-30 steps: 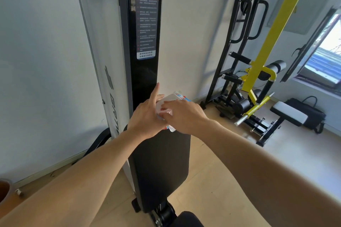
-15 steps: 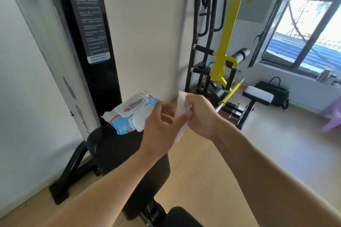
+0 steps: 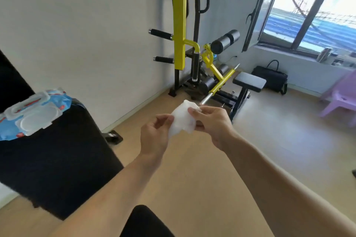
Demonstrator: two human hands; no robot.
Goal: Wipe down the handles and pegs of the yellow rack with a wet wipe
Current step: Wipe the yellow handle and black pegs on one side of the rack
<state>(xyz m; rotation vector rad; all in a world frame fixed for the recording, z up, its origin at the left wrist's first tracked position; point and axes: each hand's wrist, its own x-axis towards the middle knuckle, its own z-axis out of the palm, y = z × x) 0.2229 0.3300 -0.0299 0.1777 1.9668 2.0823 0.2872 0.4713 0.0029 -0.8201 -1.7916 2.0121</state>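
A: What sits furthest left?

B: A blue and white pack of wet wipes [image 3: 31, 114], lying on top of a black padded bench [image 3: 57, 159] whose upper end tilts toward the white wall.

A: And the hands?

B: Both are raised in mid-frame above the wooden floor [image 3: 192, 179]. The left hand [image 3: 154, 134] has its fingers [image 3: 163, 119] curled, pinching the left edge of a crumpled white wet wipe [image 3: 183, 119]. The right hand [image 3: 213, 123] pinches the wipe's upper right corner between thumb and forefinger, other fingers curled underneath. The wipe is stretched loosely between the two, touching nothing else.

A: Where is the yellow rack?

B: The yellow rack [image 3: 179, 17] stands well beyond the hands, against the wall. Two black pegs [image 3: 161, 34] stick out of its left side, and a black padded roller [image 3: 225, 41] shows to its right.

A: Further right?

B: A black bag [image 3: 271, 77] on the floor under the open window [image 3: 316, 9], then a purple plastic chair [image 3: 341, 96] at the edge.
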